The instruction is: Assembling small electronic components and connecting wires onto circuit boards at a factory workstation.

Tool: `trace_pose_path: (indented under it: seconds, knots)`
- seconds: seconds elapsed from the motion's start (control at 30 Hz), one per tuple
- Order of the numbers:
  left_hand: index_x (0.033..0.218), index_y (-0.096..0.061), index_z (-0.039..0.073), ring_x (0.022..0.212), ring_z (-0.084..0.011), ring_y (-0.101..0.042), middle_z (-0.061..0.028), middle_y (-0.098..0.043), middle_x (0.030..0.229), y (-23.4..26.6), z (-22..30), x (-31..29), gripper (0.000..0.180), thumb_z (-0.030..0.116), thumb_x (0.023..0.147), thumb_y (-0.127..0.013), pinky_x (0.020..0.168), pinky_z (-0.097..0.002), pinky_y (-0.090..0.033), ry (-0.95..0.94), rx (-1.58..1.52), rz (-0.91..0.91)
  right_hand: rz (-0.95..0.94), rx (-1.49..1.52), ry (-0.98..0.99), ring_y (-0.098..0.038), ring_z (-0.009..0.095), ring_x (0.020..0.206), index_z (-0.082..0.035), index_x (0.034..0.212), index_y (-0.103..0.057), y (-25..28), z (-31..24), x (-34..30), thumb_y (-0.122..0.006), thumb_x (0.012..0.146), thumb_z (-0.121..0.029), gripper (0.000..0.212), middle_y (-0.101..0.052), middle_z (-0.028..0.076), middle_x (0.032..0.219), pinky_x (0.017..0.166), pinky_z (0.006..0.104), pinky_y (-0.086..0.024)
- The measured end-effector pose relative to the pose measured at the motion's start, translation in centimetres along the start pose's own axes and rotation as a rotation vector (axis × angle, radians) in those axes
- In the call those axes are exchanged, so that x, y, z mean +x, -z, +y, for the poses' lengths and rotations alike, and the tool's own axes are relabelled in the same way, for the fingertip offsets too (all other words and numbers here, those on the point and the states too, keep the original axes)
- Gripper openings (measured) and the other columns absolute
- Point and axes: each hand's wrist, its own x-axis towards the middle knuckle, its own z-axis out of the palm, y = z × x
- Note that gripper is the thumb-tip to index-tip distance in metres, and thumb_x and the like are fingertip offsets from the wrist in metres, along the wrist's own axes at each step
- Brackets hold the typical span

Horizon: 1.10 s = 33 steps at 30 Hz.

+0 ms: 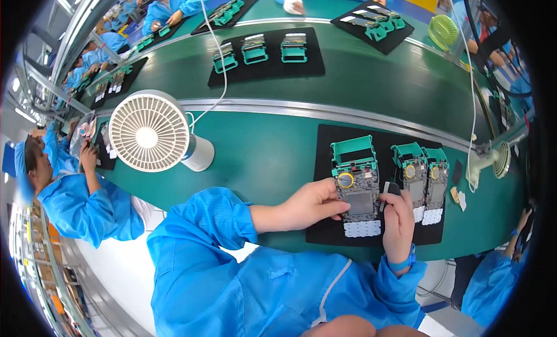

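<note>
In front of me a circuit board [355,200] lies on a black mat [329,148], joined to a green plastic frame [354,147] at its far end. It carries a round yellow-rimmed part, a grey rectangle and a white keypad-like strip at its near end. My left hand [313,205] pinches the board's left edge between thumb and fingers. At the right edge, my right hand [399,224] grips a small flat black-and-silver piece [391,189], whose kind I cannot make out. Two similar boards [413,183] with green frames lie just right of that hand.
A white fan [148,131] stands left on the green bench [255,142]. Beyond a metal rail, a conveyor [174,70] carries black mats with more boards. A pale green fan [490,163] and paper scraps [459,198] are at right. Co-workers sit around; a white cable hangs down.
</note>
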Motion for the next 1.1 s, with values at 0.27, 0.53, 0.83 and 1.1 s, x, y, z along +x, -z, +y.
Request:
trace_pose_path:
  seconds: [0.27,0.53,0.83,1.1]
  knots:
    - [0.106,-0.061,0.001,0.081,-0.021,-0.069,-0.011,-0.07,0.089,-0.1,0.4,-0.7,0.024,0.02,0.094,-0.063,0.073,-0.032,-0.055,-0.112,0.621,0.043,-0.08,-0.07,-0.007,-0.056,0.027,0.083,0.001,0.092,-0.063,1.2,-1.3,0.0,-0.068,0.081,-0.001,0.013,-0.056,0.012,0.092,0.073,0.0319,-0.044]
    - [0.101,-0.068,0.006,0.09,-0.0277,-0.064,-0.0088,-0.065,0.098,-1.9,5.7,-3.1,0.019,0.016,0.085,-0.069,0.073,-0.0371,-0.054,-0.885,1.091,0.072,-0.312,-0.371,0.321,-0.052,0.033,0.086,-0.005,0.086,-0.066,3.0,-3.2,0.1,-0.071,0.069,-0.002,0.018,-0.056,0.011,0.091,0.073,0.0413,-0.044]
    - [0.09,-0.066,0.008,0.112,-0.0278,-0.055,-0.0094,-0.062,0.108,-1.5,2.3,-1.7,0.017,0.023,0.086,-0.069,0.101,-0.0445,-0.038,-0.633,1.252,0.079,-0.145,-0.463,0.329,-0.051,0.034,0.093,-0.006,0.094,-0.066,0.4,-2.2,-0.7,-0.073,0.07,-0.003,0.025,-0.055,0.012,0.099,0.081,0.044,-0.043]
    - [0.086,-0.067,0.006,0.109,-0.0276,-0.056,-0.0095,-0.062,0.107,-1.2,1.4,-1.2,0.015,0.022,0.086,-0.067,0.093,-0.042,-0.041,-0.675,1.257,0.161,-0.005,-0.484,0.387,-0.052,0.034,0.093,-0.007,0.1,-0.065,-2.1,-0.7,-2.8,-0.073,0.073,-0.001,0.029,-0.053,0.013,0.102,0.078,0.0437,-0.045]
